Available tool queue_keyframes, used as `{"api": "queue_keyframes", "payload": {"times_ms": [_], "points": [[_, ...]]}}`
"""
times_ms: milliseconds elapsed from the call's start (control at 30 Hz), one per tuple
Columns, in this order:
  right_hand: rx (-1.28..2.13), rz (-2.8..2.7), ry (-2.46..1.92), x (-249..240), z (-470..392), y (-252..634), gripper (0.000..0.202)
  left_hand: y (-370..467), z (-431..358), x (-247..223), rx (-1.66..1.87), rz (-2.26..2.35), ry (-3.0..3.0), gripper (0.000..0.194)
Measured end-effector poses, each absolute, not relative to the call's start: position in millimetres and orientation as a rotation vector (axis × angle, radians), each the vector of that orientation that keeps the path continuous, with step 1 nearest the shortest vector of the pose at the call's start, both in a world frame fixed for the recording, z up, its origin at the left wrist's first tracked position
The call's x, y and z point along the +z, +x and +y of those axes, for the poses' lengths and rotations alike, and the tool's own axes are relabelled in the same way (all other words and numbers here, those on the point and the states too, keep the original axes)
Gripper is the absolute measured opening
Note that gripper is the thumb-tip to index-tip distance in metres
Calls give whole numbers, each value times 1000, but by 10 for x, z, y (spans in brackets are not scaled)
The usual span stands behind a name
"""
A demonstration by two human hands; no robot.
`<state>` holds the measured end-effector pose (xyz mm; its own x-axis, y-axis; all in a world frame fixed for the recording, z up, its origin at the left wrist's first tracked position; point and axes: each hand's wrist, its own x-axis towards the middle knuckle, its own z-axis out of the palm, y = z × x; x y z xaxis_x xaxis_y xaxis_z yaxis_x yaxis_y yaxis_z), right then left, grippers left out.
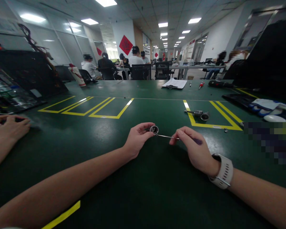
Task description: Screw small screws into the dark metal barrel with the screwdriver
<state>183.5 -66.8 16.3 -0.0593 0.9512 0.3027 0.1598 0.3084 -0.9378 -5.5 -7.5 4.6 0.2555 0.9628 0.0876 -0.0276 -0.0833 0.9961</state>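
Observation:
My left hand point(139, 138) pinches a small round metal part point(154, 129) between thumb and fingers, its hollow face turned towards me. My right hand point(193, 148), with a pale watch strap at the wrist, grips a thin screwdriver point(166, 136) with a dark purple handle. The screwdriver lies nearly level, and its tip meets the lower right rim of the round part or sits very close to it; I cannot tell which. Beyond my right hand, a metal piece with a round end and a shaft point(199, 114) lies within yellow tape lines. Tiny metal bits point(226, 130) rest near the tape corner.
Another person's hand point(11, 127) rests on the green table point(105, 190) at the left. Further back lie a clipboard with papers point(175, 83), a red screwdriver point(201, 84) and a dark power tool point(220, 84). White-and-blue gloves point(271, 106) and a white mouse point(275, 118) are at right.

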Motion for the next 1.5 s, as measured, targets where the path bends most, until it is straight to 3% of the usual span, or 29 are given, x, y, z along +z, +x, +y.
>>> {"api": "queue_keyframes", "payload": {"times_ms": [500,967,1500], "points": [[403,-1958,-1015,136,-749,1754,13,-26,-155,86,1081,944,1435,30],[335,-2046,-960,118,-760,1738,9,-51,-146,69,1138,1018,1781,25],[280,-2085,-963,125,-779,1728,9,-32,-108,67,1114,1039,1559,26]]}}
